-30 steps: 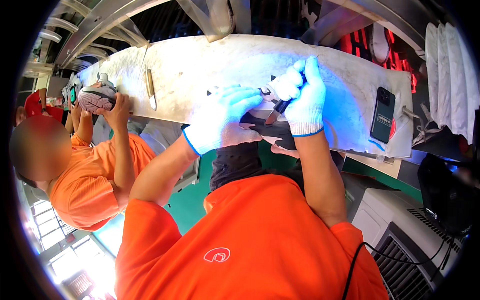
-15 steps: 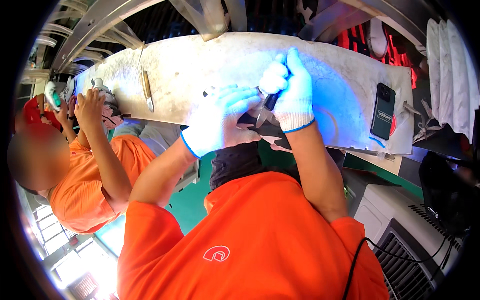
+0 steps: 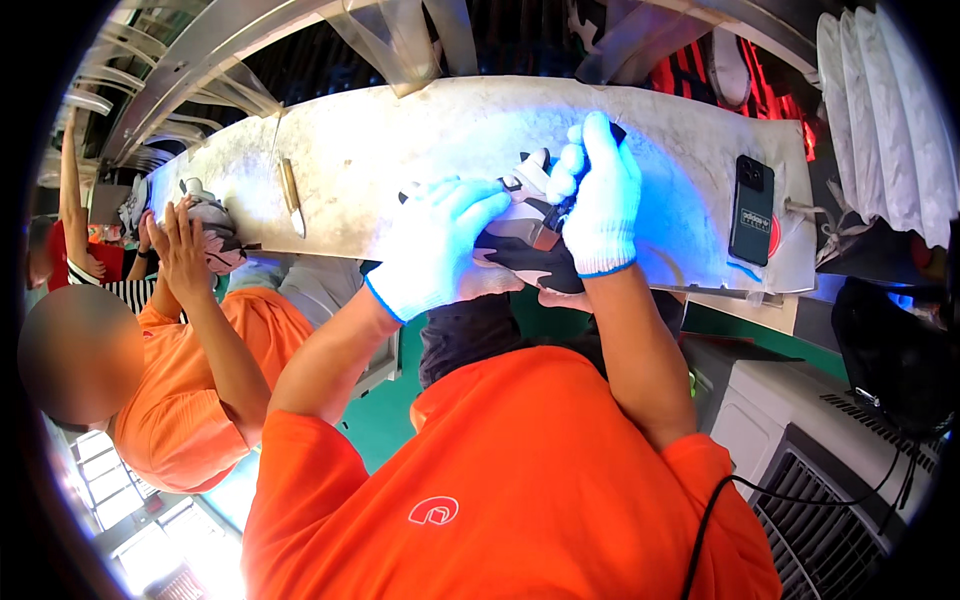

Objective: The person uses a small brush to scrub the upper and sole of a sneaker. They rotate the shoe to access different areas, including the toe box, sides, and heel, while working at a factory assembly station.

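Observation:
A grey, white and black sneaker (image 3: 515,250) lies at the near edge of the table, lit by bluish light. My left hand (image 3: 430,235), in a white knit glove, grips it from the left side, fingers laid over its upper. My right hand (image 3: 602,195), gloved the same way, is closed round a knife. The dark end of the knife handle (image 3: 618,132) shows above the fist; the blade is hard to make out against the shoe's right part.
The pale worktable (image 3: 370,130) carries a wooden-handled knife (image 3: 291,197) at left and a dark phone (image 3: 752,210) at right. To my left a person in orange (image 3: 190,400) has hands by another sneaker (image 3: 213,225). A grey-white machine (image 3: 770,410) stands at lower right.
My right hand has turned and the blade, plain before, now barely shows. More of the sneaker is uncovered between my hands. The neighbour's hands have shifted.

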Available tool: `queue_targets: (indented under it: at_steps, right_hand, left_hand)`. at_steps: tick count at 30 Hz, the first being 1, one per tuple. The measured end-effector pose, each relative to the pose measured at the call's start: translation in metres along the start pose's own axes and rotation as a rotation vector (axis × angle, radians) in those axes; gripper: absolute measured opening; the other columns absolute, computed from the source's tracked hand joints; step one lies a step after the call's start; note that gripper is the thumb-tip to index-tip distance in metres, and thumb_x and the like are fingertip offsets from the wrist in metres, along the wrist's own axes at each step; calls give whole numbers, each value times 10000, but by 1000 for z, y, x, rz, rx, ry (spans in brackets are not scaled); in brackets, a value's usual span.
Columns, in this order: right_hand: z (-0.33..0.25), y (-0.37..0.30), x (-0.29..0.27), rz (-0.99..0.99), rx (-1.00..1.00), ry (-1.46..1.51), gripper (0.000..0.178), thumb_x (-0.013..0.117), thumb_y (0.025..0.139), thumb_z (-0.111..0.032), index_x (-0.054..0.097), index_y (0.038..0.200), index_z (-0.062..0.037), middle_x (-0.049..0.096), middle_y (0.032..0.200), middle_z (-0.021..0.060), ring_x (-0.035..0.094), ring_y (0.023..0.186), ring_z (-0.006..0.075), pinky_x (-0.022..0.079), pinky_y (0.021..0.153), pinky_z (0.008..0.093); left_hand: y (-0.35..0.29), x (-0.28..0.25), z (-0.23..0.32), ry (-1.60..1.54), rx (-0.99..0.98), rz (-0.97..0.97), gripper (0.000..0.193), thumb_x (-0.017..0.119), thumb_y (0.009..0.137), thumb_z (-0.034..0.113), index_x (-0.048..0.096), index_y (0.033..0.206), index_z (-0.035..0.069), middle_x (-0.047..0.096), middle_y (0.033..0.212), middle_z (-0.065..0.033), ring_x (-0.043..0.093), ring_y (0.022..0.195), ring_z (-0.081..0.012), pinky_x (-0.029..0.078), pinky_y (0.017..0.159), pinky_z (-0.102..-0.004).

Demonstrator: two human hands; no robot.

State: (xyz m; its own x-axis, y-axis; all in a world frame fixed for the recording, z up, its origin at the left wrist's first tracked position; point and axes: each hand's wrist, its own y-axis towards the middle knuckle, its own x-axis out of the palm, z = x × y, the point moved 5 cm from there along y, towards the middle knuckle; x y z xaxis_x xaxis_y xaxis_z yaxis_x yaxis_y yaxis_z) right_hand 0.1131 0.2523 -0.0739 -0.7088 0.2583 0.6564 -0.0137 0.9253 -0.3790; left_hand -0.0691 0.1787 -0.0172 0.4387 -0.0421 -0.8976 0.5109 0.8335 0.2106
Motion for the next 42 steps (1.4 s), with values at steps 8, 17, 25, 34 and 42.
queue_targets:
  at_steps: [8,17,25,34,42]
  right_hand:
    - [-10,7,-38,43,25,115,286,655,1154,-363,631,978,-139,581,698,-19,511,535,120,426,486,294]
    - [5,6,-53,-61,-19,474,395,593,1180,-463,625,965,-133,558,715,1,472,564,143,406,490,312]
    - [-7,47,-27,-184,81,337,370,609,1177,-442,614,971,-134,537,712,-7,480,584,145,417,547,322]
    - [-19,8,-38,-213,-56,236,412,567,1188,-481,643,982,-131,560,717,3,480,557,158,409,522,341]
    - [-12,12,-54,-358,-34,471,477,512,1197,-526,665,966,-137,544,709,-2,446,535,145,381,515,338]
  left_hand:
    - [8,2,25,192,-66,-103,1042,1001,608,590,702,1435,31,698,1496,-202,655,1408,-408,467,1223,-535]
    - [10,16,26,218,-39,71,950,1001,580,648,792,1266,25,780,1375,-194,744,1290,-389,556,1124,-504]
    - [12,29,33,161,-301,239,842,1031,560,570,810,1176,39,812,1248,-166,783,1152,-376,606,1023,-488]
    - [-20,36,55,227,-244,495,818,1038,550,452,784,1224,64,793,1305,-149,754,1235,-380,549,1122,-524]
    - [-28,38,59,262,-241,525,794,1020,602,455,789,1258,71,796,1317,-148,766,1222,-364,573,1095,-504]
